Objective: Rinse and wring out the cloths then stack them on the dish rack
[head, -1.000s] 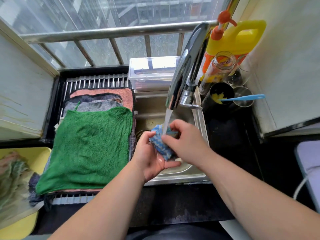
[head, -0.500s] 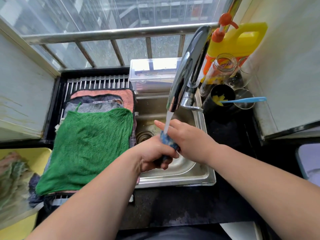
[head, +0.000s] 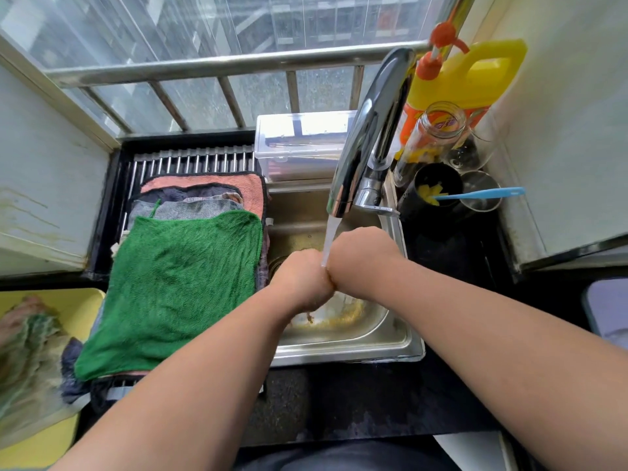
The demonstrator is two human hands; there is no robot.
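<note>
Down at the centre of the frame, a small steel sink (head: 343, 348) is sitting sunk into a dark, wet-looking worktop (head: 373, 402). A chrome tap (head: 370, 130) is arching over it, and water (head: 329, 239) is running from it onto the left hand (head: 302, 280) and right hand (head: 360, 256). The two are pressing together, knuckle to knuckle, above the basin. Their fingers are clenching into fists and curling under, so I cannot tell what they are gripping.

Left of the sink, a dish rack (head: 190, 161) of metal bars is carrying a stack of cloths. A green cloth (head: 176, 287) is lying flat on top, with a grey cloth (head: 190, 209) and a pink cloth (head: 251, 192) showing behind it. At the lower left edge, a yellow tray (head: 85, 300) is holding more crumpled cloths (head: 30, 351).

Behind the sink, a clear plastic box (head: 299, 144) is standing against the window ledge. At the upper right, a yellow pump bottle (head: 475, 79), a glass jar (head: 431, 130) and a black cup (head: 438, 192) are crowding the corner by the pale wall (head: 560, 130). A blue handle (head: 482, 193) is sticking out of the cup. Across the top, a metal railing (head: 221, 62) is running in front of the wet window glass.
</note>
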